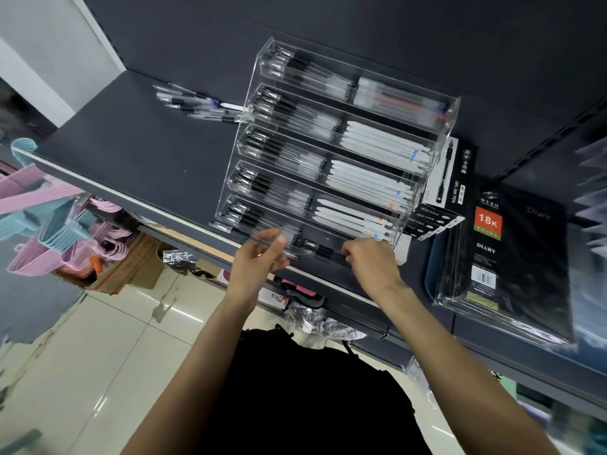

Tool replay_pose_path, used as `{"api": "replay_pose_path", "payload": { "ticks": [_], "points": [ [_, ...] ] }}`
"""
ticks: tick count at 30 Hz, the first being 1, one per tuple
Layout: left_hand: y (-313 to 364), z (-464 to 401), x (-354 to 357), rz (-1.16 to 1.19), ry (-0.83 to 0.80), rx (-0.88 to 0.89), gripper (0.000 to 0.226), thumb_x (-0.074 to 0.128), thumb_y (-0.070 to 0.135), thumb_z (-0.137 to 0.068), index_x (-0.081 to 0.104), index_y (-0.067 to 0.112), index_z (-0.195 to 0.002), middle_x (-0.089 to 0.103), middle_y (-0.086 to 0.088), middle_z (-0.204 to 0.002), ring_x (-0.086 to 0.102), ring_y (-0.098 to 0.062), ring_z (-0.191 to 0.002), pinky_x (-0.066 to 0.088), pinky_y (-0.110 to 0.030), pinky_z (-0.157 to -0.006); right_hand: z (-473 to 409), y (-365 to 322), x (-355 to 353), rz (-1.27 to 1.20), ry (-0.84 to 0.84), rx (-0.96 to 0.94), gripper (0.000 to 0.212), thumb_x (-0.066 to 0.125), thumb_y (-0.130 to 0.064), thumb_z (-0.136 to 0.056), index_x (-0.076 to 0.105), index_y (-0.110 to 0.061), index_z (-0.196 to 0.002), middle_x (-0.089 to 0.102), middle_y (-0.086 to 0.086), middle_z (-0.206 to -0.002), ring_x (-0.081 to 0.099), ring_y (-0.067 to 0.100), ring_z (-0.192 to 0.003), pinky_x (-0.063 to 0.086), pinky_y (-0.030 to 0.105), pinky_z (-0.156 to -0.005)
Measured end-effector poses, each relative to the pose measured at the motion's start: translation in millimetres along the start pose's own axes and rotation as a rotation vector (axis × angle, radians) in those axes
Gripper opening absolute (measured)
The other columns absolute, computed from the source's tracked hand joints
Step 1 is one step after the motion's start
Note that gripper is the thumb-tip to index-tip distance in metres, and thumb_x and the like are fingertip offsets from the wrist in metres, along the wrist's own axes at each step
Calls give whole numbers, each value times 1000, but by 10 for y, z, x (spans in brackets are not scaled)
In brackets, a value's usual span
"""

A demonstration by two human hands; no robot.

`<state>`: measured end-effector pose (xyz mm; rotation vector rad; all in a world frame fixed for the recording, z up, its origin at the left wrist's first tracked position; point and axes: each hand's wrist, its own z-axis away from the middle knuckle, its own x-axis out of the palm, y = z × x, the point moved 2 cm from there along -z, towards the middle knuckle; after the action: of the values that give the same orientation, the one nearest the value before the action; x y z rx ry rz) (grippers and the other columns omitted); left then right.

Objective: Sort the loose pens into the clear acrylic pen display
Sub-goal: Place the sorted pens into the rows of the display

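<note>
1. We see a dark grey shop shelf (131, 149) with a pale front edge, backed by a dark panel; below it lies a glossy cream tiled floor (108, 353).
2. On the shelf stands the clear acrylic pen display (437, 149), stepped in tiers. Each tier is split in two: black-gripped clear pens (279, 106) fill the left halves, white pens (377, 142) most of the right halves.
3. A small heap of loose pens (197, 105) lies on the shelf just left of the display's upper end.
4. To the right of the display we find a gel ink pen box (455, 172) and a wrapped black diary (502, 254) marked 18K.
5. Pink and blue hangers (49, 221) crowd the left edge, with cardboard boxes (138, 270) beneath them on the floor.
6. Our left hand (259, 257) is raised at the display's lowest tier, thumb and fingers pinching a clear pen (272, 246) that lies roughly level across the tier's front.
7. Our right hand (371, 261) reaches into the right part of the same tier, knuckles up and fingers curled down at a black-gripped pen (323, 249); motion blur leaves us unable to tell whether it grasps it.
</note>
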<state>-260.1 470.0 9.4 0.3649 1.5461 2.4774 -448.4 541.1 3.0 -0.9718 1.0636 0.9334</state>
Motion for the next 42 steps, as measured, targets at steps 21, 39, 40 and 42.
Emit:
{"api": "replay_pose_path", "payload": {
  "ticks": [21,39,40,42],
  "points": [
    [-47,-191,618,-440,-248,26,28,60,33,-92,67,7,-100,70,0,-83,67,-10,-77,54,-19,-73,278,50,-393,-312,315,77,13,70,-18,-83,73,-25,-94,73,-7,-88,67,16,-81,55,34,-68],
    [-186,-440,500,-1488,-294,923,42,34,34,-88,72,17,-98,68,0,-96,62,-23,-90,51,-37,-75,295,-12,-203,292,69,89,22,78,0,-60,72,-20,-67,63,-3,-61,59,17,-70,44,23,-49],
    [-193,-446,504,-1502,-289,935,43,34,34,-88,72,16,-98,68,0,-95,62,-23,-90,51,-37,-74,284,-18,-192,304,32,87,20,71,-1,-71,73,-19,-79,66,-2,-75,60,17,-82,43,25,-53],
    [-205,-448,510,-1530,-271,977,44,33,35,-89,71,16,-99,67,0,-94,62,-23,-89,51,-36,-72,272,-21,-169,277,-13,68,28,55,4,-83,69,-15,-97,65,1,-94,57,20,-98,41,27,-59]
  ]
}}
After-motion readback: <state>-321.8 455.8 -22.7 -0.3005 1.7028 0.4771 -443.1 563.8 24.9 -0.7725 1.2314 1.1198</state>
